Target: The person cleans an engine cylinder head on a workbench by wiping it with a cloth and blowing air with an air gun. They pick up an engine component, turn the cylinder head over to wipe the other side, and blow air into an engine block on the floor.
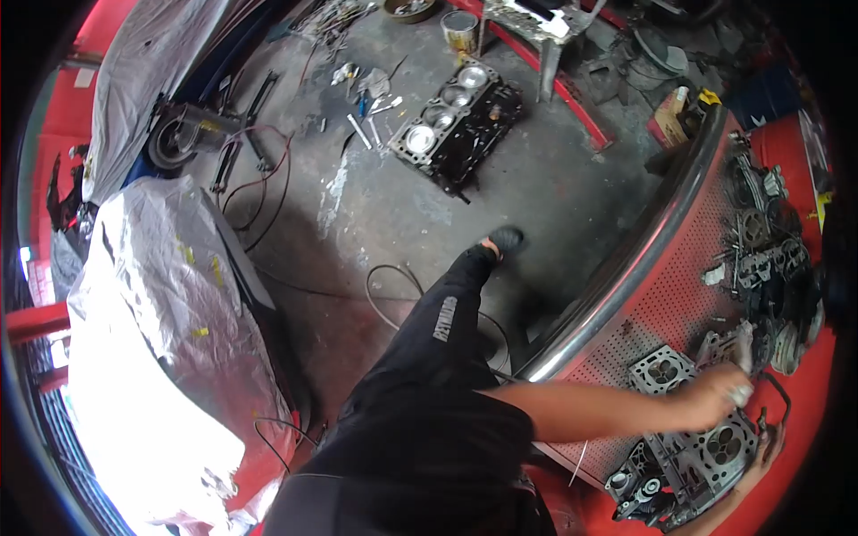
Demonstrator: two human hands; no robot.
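A cylinder head (722,445) with round valve recesses lies on the perforated bench top at the lower right. My left hand (710,399) is closed above it, with a pale, blurred thing at the fingers that I cannot make out. At the bench's outer side, my right hand (767,454) curls against the edge of the cylinder head; the fingers are partly hidden. A second valve-recessed section (663,369) shows just beyond my left forearm. Dark engine parts (639,487) sit beside the cylinder head, nearer my body.
An engine block (458,121) with open bores stands on the floor ahead. Loose tools (362,121) lie beside it. A bent hose (380,277) crosses the floor near my leg. More metal parts (760,237) crowd the bench (626,295). A sheet-covered vehicle (170,268) stands left.
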